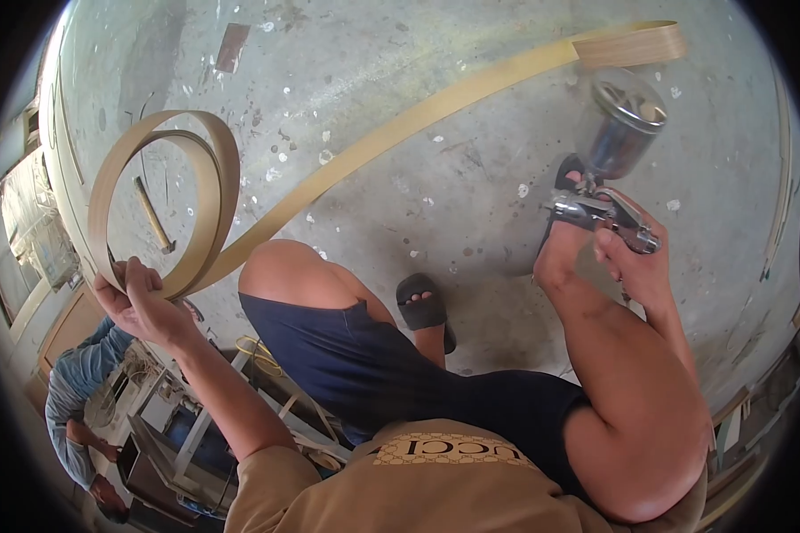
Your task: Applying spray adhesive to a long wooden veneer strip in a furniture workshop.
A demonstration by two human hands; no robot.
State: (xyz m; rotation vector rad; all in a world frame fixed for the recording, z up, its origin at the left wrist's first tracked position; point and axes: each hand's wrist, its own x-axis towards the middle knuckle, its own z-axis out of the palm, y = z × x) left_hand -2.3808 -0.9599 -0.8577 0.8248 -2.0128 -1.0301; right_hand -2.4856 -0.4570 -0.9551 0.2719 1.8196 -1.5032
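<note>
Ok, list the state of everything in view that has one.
Floor: spotted, stained
Tan strip: coiled near, unrolled midway, curled at far end
Spray gun: held, cup attached
Left grip: holding the strip's coil
Right grip: closed on spray gun
Hammer-like tool: lying on floor
Brown rectangle: flat on floor
Sandals: worn

head-worn, left one of a side-by-side fisheye pair. looks steeply down and forward from above a tan short-sleeved fabric t-shirt point(400, 497) at the lower edge. upright, unmirrored. passes over dark navy cloth shorts point(356, 360) to a grey, paint-spotted concrete floor point(347, 53) across the upper frame. sits nearest to the t-shirt; farther out, takes in a bare left hand point(147, 311) at frame left and a bare right hand point(636, 265) at frame right. wide enough to catch, well off at lower left, a person in a blue-grey shirt point(78, 382). bends straight edges toward the border.
</note>
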